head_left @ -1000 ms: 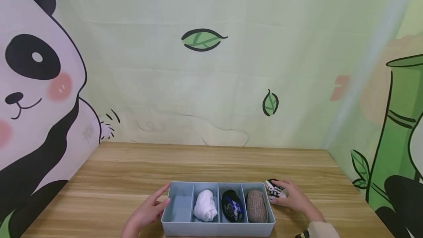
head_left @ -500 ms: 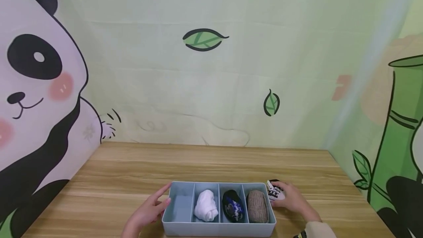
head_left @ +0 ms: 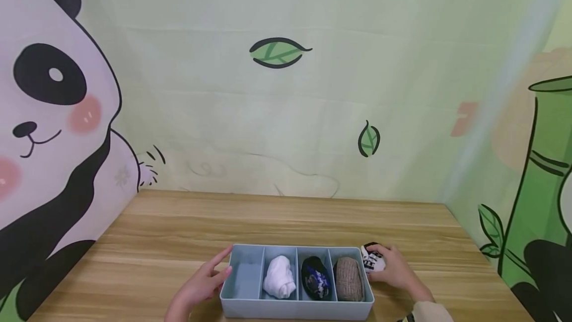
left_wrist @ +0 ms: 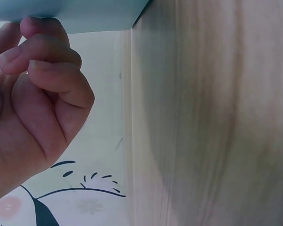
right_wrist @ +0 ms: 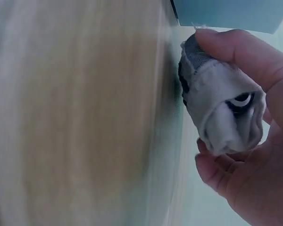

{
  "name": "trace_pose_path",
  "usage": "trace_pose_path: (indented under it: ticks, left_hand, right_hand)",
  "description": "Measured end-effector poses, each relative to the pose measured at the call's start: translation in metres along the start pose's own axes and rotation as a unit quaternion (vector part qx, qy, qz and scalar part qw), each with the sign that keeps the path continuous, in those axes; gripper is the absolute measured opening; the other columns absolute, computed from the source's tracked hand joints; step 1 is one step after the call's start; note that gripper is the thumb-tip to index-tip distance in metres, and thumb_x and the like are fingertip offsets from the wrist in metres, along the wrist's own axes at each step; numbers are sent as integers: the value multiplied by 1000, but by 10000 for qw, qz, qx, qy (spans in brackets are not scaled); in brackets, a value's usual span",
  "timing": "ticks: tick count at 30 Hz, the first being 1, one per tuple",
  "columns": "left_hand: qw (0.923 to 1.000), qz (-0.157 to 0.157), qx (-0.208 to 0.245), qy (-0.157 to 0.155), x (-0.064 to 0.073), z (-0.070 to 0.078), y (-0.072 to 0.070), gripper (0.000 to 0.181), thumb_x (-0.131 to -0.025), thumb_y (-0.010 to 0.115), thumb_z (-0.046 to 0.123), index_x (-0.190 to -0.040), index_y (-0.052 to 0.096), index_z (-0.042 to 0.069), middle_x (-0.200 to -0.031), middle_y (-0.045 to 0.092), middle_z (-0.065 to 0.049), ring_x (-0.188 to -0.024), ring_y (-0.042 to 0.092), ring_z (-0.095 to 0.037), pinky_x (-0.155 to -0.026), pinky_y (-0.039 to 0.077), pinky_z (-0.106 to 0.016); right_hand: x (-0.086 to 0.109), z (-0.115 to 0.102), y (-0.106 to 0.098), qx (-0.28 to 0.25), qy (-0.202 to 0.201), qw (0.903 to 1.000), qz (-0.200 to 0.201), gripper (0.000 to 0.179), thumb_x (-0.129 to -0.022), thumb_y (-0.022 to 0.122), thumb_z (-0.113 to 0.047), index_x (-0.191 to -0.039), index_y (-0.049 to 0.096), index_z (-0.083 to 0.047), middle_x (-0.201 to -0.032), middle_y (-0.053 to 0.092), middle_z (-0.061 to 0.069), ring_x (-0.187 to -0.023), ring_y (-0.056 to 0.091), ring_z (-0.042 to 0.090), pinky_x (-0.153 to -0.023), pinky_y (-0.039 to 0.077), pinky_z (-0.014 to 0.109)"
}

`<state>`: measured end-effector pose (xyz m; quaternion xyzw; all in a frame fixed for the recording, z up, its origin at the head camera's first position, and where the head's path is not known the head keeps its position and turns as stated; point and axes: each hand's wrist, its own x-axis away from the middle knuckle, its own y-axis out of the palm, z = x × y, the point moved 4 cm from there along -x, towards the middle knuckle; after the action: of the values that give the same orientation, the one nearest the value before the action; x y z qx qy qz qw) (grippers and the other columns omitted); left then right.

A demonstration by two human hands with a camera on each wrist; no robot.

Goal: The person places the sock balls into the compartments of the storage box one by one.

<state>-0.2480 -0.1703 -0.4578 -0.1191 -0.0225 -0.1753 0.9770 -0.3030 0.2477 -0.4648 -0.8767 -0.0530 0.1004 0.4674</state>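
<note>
A blue-grey box (head_left: 297, 309) with compartments stands at the table's front. Three of its compartments hold rolled socks: a white one (head_left: 280, 277), a black one with blue marks (head_left: 315, 278), and a brown ribbed one (head_left: 349, 279). My left hand (head_left: 198, 284) touches the box's left end with index finger and thumb; its other fingers bend loosely in the left wrist view. Beside the box's right end, my right hand (head_left: 395, 272) holds a black-and-white rolled sock (right_wrist: 221, 101) between thumb and fingers, low over the table. Part of that sock is hidden by the hand.
The wooden table (head_left: 250, 215) extends behind the box to a cloth backdrop (head_left: 201, 113) printed with a panda, leaves and bamboo. The box's right wall stands close beside the sock in my right hand.
My right hand has shifted slightly left, toward the box, and its fingers have drawn in around the patterned sock. My left hand and the box stay together; the view has turned a little.
</note>
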Motion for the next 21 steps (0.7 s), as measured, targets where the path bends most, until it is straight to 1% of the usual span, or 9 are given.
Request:
trace_pose_path:
  ticks: [4, 7, 9, 15, 21]
  left_hand:
    - [10000, -20, 14, -11, 0, 0, 1, 55, -95, 44, 15, -141, 18, 3, -55, 39, -1, -40, 26, -7, -39, 24, -17]
    - [10000, 1, 16, -27, 0, 1, 1, 54, -95, 44, 15, -141, 18, 3, -55, 39, -1, -40, 26, -7, -40, 24, -18]
    - [10000, 15, 1, -30, 0, 1, 0, 54, -95, 44, 16, -141, 19, 4, -55, 39, -1, -40, 26, -7, -40, 24, -18]
    - [10000, 41, -52, -38, 0, 2, 0, 55, -95, 45, 18, -142, 19, 4, -55, 38, 0, -41, 26, -8, -40, 24, -18]
    - [9999, 66, -105, -46, 0, 3, 0, 55, -95, 45, 18, -142, 19, 4, -56, 39, -1, -41, 26, -8, -40, 25, -19]
  right_hand:
    - [1, 0, -2, -160, 67, 9997, 186, 62, -54, 82, -16, -111, 58, -7, -106, 44, 28, -82, 47, 29, -65, 42, 37]
    - [1, 0, -4, -412, 113, 9986, 319, 63, -56, 78, -11, -114, 56, -3, -114, 36, 34, -80, 48, 30, -62, 43, 35]
    - [2, -1, -7, -453, 113, 9979, 441, 63, -57, 77, -11, -116, 55, -1, -119, 33, 35, -81, 49, 31, -61, 43, 35]
    - [2, -9, -16, -382, 93, 9967, 704, 64, -61, 78, -17, -118, 53, 0, -126, 30, 33, -89, 49, 35, -64, 44, 37]
    - [1, -18, -22, -394, 77, 9952, 889, 64, -63, 80, -20, -119, 53, -1, -127, 32, 30, -89, 48, 34, -66, 43, 38]
